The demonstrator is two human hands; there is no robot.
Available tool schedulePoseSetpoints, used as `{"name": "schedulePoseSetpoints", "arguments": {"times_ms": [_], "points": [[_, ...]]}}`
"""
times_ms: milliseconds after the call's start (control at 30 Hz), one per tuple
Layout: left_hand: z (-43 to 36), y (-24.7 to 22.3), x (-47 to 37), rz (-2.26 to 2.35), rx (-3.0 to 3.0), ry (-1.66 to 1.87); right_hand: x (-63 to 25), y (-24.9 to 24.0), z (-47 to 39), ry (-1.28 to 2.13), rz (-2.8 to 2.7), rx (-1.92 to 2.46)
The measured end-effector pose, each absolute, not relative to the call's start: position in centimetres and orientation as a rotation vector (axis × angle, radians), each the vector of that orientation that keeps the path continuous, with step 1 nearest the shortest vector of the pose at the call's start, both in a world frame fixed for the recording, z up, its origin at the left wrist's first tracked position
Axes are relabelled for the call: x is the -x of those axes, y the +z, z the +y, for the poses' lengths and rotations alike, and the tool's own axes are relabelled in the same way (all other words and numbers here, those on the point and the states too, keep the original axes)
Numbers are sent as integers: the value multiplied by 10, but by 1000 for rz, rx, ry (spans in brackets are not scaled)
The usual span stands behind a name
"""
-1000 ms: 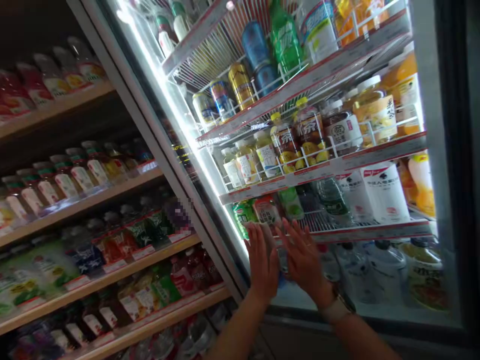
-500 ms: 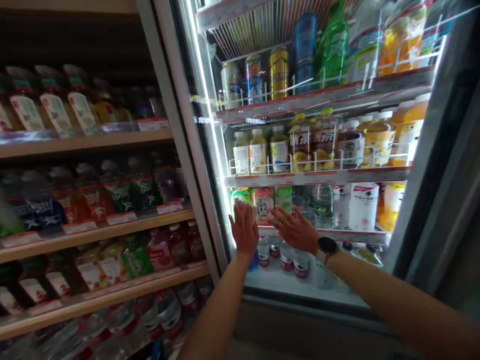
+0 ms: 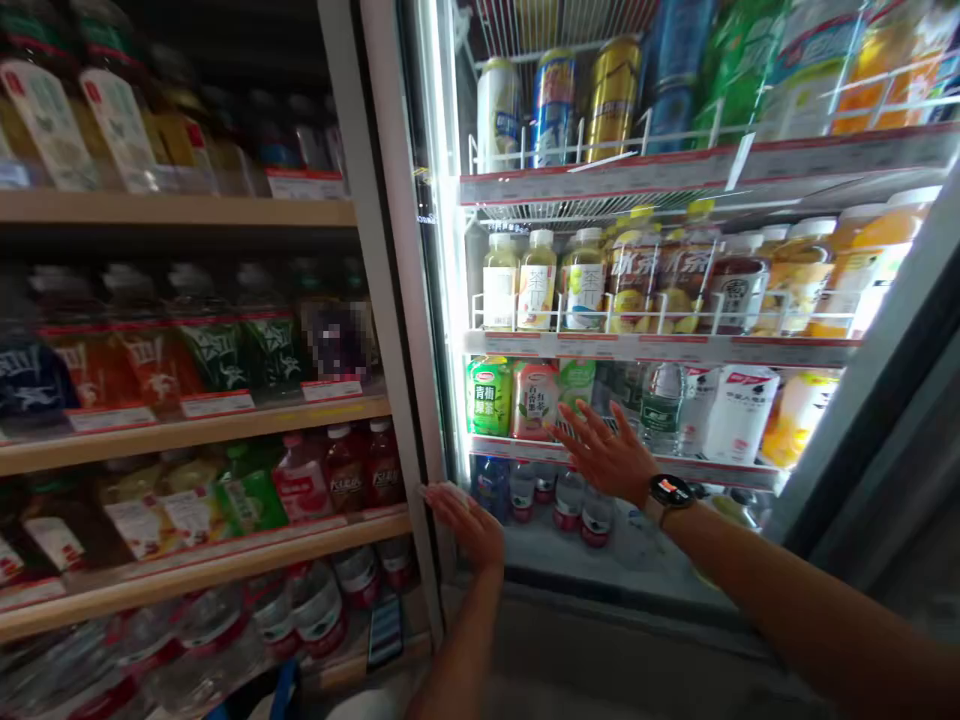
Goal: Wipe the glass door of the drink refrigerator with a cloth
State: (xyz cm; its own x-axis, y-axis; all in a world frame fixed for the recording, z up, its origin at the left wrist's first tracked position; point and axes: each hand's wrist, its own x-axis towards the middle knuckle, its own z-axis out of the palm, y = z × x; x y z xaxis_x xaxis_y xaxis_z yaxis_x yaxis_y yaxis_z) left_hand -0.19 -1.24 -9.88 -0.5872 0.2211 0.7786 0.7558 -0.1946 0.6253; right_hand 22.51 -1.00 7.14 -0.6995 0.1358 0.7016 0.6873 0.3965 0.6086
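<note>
My right hand (image 3: 609,452) is spread flat in front of the lit glass door of the drinks fridge, with no object in it; a watch (image 3: 670,491) is on that wrist. Behind its fingers stand a red tea carton (image 3: 534,398) and a green tea carton (image 3: 490,395). Lower and to the left, my left hand (image 3: 466,518) stretches its fingers toward the pale upright frame (image 3: 409,300) between the fridge and the open shelves. It holds nothing visible. Whether either palm touches glass or frame, I cannot tell.
Wooden shelves (image 3: 195,432) of bottled drinks fill the left side. Above the cartons, fridge shelves hold tea bottles (image 3: 537,280) and cans (image 3: 613,98). A phone-like dark slab (image 3: 385,632) rests low at the left shelf's end. Large water bottles (image 3: 313,608) lie near it.
My left hand has moved down and left, from in front of the cartons to beside the frame. The right hand stays spread at the glass. The view has shifted closer.
</note>
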Motion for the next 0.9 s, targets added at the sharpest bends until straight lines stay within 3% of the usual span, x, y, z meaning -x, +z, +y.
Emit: {"name": "schedulePoseSetpoints", "arguments": {"times_ms": [267, 533, 733, 900], "points": [[-10, -13, -45, -1405, 1323, -1984, -224, 73, -10, -1335, -2086, 720], [-14, 78, -50, -1074, 1834, -1469, -224, 75, -9, -1336, -2075, 704], [-4, 94, -6, -830, 1872, -1170, -224, 76, -10, -1269, -2123, 722], [5, 81, -6, -805, 1820, -1196, -226, 78, -10, -1285, -2101, 693]]}}
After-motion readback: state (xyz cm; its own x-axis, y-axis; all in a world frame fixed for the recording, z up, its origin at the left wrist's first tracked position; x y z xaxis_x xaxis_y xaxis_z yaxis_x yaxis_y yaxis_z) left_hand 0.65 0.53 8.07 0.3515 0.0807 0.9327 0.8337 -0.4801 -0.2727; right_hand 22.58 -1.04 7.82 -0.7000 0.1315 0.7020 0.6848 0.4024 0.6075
